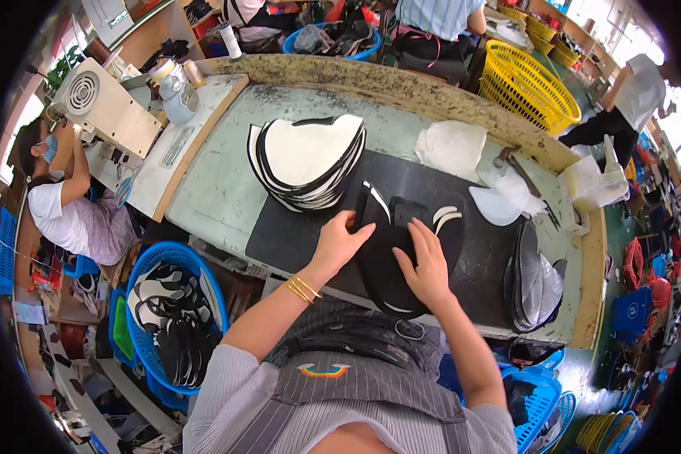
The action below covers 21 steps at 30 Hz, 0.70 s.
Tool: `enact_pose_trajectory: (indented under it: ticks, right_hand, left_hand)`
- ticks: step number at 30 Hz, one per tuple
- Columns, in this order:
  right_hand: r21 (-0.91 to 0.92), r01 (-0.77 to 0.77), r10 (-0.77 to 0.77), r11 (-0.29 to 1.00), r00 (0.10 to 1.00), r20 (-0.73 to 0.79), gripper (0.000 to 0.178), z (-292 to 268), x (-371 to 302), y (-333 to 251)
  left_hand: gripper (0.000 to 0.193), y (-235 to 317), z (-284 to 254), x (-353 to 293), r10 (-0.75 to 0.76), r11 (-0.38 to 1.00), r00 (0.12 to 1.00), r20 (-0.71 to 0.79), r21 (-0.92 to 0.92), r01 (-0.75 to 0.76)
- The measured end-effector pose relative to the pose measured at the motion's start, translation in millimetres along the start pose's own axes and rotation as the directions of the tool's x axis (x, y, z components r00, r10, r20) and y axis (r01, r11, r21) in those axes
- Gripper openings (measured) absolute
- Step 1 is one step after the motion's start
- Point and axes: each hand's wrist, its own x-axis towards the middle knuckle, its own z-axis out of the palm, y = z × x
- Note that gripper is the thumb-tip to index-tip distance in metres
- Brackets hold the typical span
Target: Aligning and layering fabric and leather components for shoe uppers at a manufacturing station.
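Black curved fabric pieces (382,276) with white edging lie on the dark work mat (280,240) before me. My left hand (339,244) is at their left edge, thumb and forefinger apart. Spread over the right part of the same pieces is my right hand (428,268), its fingers stretched out. Both hands are open; parts of the pieces are hidden beneath them. Thin white curved strips (446,219) lie on black fabric beyond my right hand. Farther left, a fanned stack of white half-round pieces with black edges (306,155) overlaps the mat.
Grey and black cut pieces (536,280) are stacked at the table's right. Behind the mat are a white sheet (452,147) and a hammer (518,168). A blue basket of cut pieces (221,303) stands lower left. A co-worker (60,204) sits at a machine (106,106) on the left.
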Motion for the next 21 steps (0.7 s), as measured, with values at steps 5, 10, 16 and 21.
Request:
enact_pose_trajectory:
  ticks: [5, 10, 16, 21]
  right_hand:
    - [-0.024, -0.209, 0.19, 0.978, 0.925, -0.329, 0.048, 10, -9, -2]
    - [0.031, -0.281, 0.271, 0.959, 0.884, -0.381, 0.045, 5, -7, 0]
    - [0.146, -0.341, 0.371, 0.929, 0.859, -0.353, 0.046, 4, -15, 9]
    - [0.143, -0.464, 0.467, 0.874, 0.721, -0.513, 0.073, -11, -28, -4]
  left_hand:
    - [0.056, 6, 29, -31, 0.327, 0.919, 0.94, -0.098, 0.263, -0.293]
    - [0.066, 19, 39, -36, 0.324, 0.939, 0.913, -0.246, 0.196, -0.281]
    - [0.037, 41, 14, -21, -0.246, 0.879, 0.878, 0.411, -0.286, 0.381]
    - [0.031, 70, 7, -29, -0.08, 0.588, 0.92, 0.385, -0.727, 0.355]
